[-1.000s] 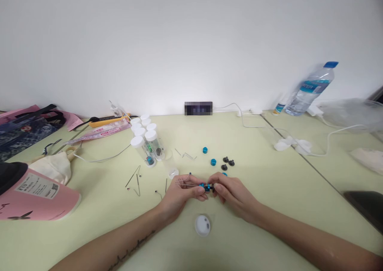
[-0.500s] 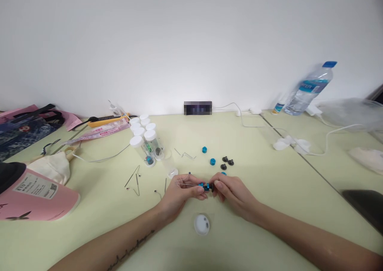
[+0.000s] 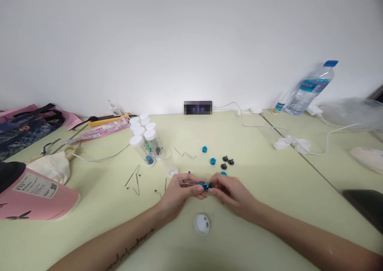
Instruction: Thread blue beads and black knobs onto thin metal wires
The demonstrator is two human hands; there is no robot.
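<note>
My left hand (image 3: 187,188) is closed in a pinch on a small blue metal part (image 3: 200,184), with thin wires running back over its fingers. At that part's right end, the fingers of my right hand (image 3: 231,189) are closed on a small black screw (image 3: 211,186), mostly hidden by the fingertips. Beyond the hands lie loose blue nuts (image 3: 212,161), one partly covered by my right hand. Several black wide-headed screws (image 3: 224,166) rest beside them. A round white lid (image 3: 202,224) with dark spots inside lies in front of my hands.
Clear tubes with white caps (image 3: 150,135) stand at the left. Thin bent metal pieces (image 3: 137,183) are spread near them. A clear tube (image 3: 172,172) lies by my left hand. A pink cup (image 3: 44,195) lies far left; a water bottle (image 3: 311,85) stands at the back right.
The fingers of my right hand have shifted slightly around the black screw, and its thumb has moved left and down. My left hand stays almost in place.
</note>
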